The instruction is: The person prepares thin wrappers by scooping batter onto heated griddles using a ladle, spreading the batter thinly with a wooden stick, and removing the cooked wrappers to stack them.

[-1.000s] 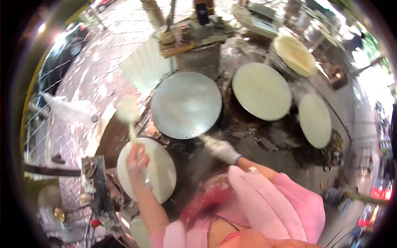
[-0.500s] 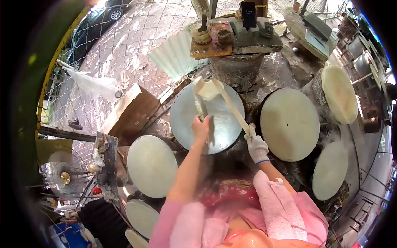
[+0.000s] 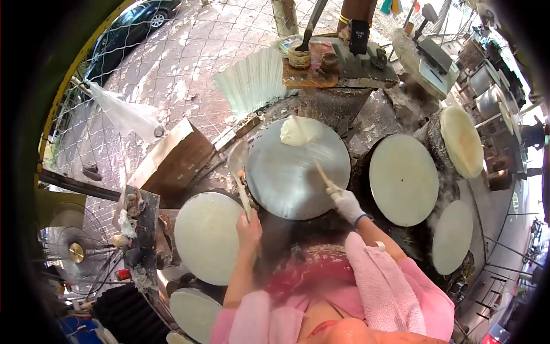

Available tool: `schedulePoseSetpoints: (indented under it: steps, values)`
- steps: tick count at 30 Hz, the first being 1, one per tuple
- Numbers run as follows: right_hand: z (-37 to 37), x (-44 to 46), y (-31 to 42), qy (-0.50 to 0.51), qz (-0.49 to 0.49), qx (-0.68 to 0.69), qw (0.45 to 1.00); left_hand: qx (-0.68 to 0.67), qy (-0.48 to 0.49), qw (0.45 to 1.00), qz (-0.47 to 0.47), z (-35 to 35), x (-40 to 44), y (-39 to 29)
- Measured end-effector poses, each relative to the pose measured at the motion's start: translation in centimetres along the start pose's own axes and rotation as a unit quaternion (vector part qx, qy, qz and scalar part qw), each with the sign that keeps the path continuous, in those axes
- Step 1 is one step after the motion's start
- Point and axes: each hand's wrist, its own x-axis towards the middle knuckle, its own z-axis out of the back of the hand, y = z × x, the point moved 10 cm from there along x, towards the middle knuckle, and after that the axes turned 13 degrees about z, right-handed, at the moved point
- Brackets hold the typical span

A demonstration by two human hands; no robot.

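Observation:
My bare left hand (image 3: pixel 248 230) is wrapped round the handle of a ladle (image 3: pixel 239 161), whose blurred bowl hangs at the left edge of the round metal griddle (image 3: pixel 281 186). A patch of pale batter (image 3: pixel 299 132) lies on the far part of that griddle. In a white glove, my right hand (image 3: pixel 346 205) grips a thin wooden stick (image 3: pixel 322 172) slanting over the griddle; its far end is blurred. Left of my left hand is a round griddle covered with a pale sheet (image 3: pixel 206 238), and another pale round sheet (image 3: pixel 403 180) lies to the right of my right hand.
More pale rounds (image 3: pixel 452 237) stand at the right and lower left. A cardboard box (image 3: pixel 175 163) and a fan (image 3: pixel 75 252) are on the left. Behind the griddle, a ledge (image 3: pixel 366 71) holds a jar and a phone. Steam rises at the right.
The ladle has moved back left, away from the griddle's middle. Batter now lies on the griddle's far part. The stick in my right hand has shifted, and the view has tilted slightly.

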Motion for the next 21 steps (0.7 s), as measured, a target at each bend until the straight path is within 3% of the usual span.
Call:
schedulePoseSetpoints:
  steps: [1, 4, 5, 6, 8, 9, 13, 17, 19, 21]
  values:
    - [-1.6, 0.8, 0.7, 0.01, 0.038, 0.014, 0.999, 0.004, 0.003, 0.999, 0.032, 0.6, -0.5, 1.6]
    - [0.2, 0.7, 4.4, 0.057, -0.002, -0.114, 0.992, 0.005, -0.014, 0.998, 0.059, 2.6, -2.7, 3.3]
    - [2.4, 0.8, 5.2, 0.044, -0.015, -0.165, 0.985, 0.042, -0.047, 0.998, 0.025, 4.0, -3.0, 3.7]
    - [4.6, 2.4, 0.9, -0.036, 0.12, -0.128, 0.984, 0.078, -0.081, 0.994, -0.009, 5.3, -3.0, 4.4]
    - [6.7, 2.8, -1.1, -0.007, -0.06, -0.063, 0.996, 0.093, -0.114, 0.989, -0.03, 6.6, -3.1, 5.3]
    - [5.6, 3.1, -0.9, 0.037, -0.085, -0.036, 0.995, 0.077, -0.111, 0.991, -0.018, 6.9, -3.2, 5.8]
    - [-0.4, 3.6, -0.4, 0.156, -0.118, 0.096, 0.976, 0.014, -0.115, 0.993, 0.028, 6.2, -4.5, 6.5]
    - [5.6, 7.0, 2.0, 0.173, -0.011, -0.077, 0.982, -0.043, -0.141, 0.986, 0.076, 4.4, -6.8, 6.0]
    - [8.0, 10.6, 1.1, 0.147, 0.018, -0.023, 0.989, -0.082, -0.155, 0.979, 0.107, 3.0, -8.2, 5.3]
    - [7.0, 11.5, -1.7, 0.205, -0.089, -0.069, 0.972, -0.09, -0.167, 0.976, 0.106, 2.4, -8.7, 5.8]
